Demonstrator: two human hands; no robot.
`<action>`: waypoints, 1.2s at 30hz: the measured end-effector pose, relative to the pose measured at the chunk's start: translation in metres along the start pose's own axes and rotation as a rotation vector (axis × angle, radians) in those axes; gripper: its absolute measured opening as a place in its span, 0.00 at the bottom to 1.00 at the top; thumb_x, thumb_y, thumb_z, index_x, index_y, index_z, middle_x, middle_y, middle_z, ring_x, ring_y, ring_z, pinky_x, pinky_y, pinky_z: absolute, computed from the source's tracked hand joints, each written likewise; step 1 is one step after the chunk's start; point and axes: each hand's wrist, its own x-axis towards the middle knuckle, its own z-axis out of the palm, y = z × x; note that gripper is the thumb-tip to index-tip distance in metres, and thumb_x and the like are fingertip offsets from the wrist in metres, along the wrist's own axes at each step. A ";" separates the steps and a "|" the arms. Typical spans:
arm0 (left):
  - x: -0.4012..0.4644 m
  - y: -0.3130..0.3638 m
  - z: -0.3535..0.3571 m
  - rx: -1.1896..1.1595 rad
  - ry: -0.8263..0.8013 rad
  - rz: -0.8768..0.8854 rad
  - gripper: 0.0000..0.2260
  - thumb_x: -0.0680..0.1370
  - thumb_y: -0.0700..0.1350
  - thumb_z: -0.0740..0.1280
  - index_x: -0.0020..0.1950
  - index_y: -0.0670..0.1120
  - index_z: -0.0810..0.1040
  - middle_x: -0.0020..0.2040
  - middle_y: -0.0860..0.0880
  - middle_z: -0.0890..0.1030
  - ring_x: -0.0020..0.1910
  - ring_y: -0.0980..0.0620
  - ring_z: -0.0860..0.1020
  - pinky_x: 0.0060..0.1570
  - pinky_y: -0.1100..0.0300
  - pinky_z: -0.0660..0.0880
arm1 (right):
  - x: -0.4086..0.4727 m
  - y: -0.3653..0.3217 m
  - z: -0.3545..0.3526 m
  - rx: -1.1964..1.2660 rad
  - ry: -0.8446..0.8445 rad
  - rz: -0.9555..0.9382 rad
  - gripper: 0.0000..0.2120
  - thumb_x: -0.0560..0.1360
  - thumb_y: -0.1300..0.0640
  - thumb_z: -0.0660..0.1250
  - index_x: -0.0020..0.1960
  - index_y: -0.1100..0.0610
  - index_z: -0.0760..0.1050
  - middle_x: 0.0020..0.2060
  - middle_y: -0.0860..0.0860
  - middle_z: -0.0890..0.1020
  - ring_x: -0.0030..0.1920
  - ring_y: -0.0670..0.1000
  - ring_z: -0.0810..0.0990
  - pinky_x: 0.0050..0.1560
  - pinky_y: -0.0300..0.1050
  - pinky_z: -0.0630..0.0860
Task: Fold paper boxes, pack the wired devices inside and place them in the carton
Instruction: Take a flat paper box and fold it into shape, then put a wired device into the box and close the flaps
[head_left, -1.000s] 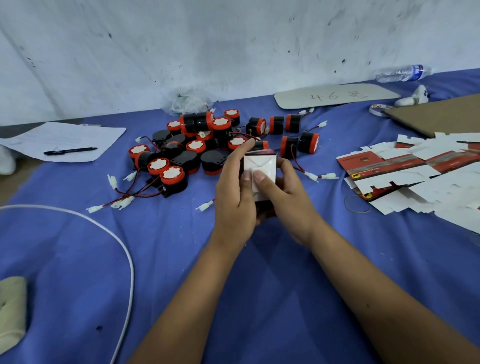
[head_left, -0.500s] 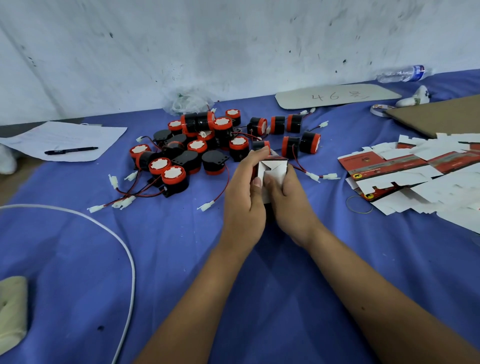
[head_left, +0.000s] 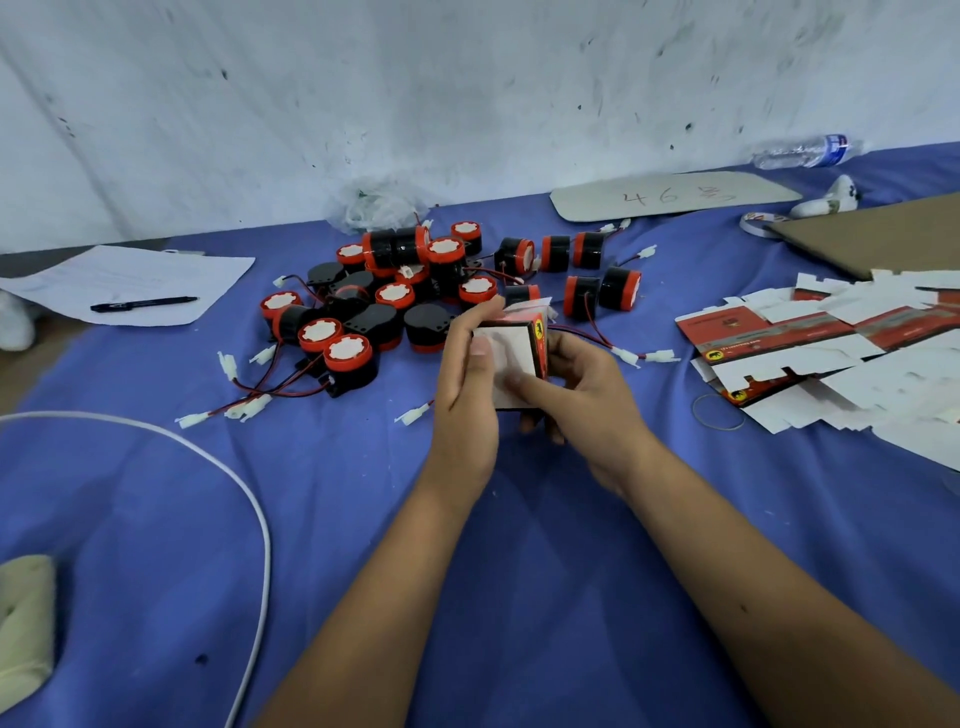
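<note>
Paper box (head_left: 511, 358) now turned red-side-right, between left hand (head_left: 467, 384) and right hand (head_left: 582, 395).

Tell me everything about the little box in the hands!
The little box looks like thin cardboard, red with black edging and a yellow emblem on its right side. Its white panel faces the camera. It is held above the blue cloth, near the pile of devices. The left hand and right hand grip it from either side.

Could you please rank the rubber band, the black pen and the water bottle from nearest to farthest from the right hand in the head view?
From the right hand:
1. Rubber band, just to its right.
2. Black pen, far left, on paper.
3. Water bottle, far right, by the wall.
</note>
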 end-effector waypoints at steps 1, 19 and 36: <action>-0.001 0.001 0.002 0.012 -0.007 -0.004 0.19 0.86 0.48 0.53 0.74 0.43 0.71 0.74 0.45 0.74 0.74 0.42 0.72 0.73 0.35 0.67 | 0.000 0.001 0.000 -0.033 0.035 -0.018 0.13 0.74 0.61 0.74 0.58 0.53 0.79 0.46 0.51 0.85 0.35 0.49 0.83 0.27 0.39 0.75; 0.014 -0.024 -0.026 0.452 0.164 -0.126 0.18 0.81 0.33 0.57 0.64 0.53 0.66 0.55 0.64 0.74 0.53 0.76 0.73 0.42 0.73 0.74 | 0.068 -0.002 -0.035 -1.033 0.535 -0.283 0.06 0.79 0.55 0.63 0.50 0.56 0.77 0.45 0.53 0.81 0.43 0.57 0.79 0.38 0.46 0.67; 0.011 -0.022 -0.020 0.602 0.136 -0.023 0.10 0.87 0.50 0.54 0.55 0.46 0.71 0.50 0.53 0.78 0.52 0.50 0.77 0.42 0.59 0.71 | 0.040 -0.038 -0.042 -0.054 0.055 -0.098 0.16 0.79 0.70 0.65 0.61 0.55 0.82 0.35 0.49 0.83 0.24 0.47 0.67 0.26 0.37 0.67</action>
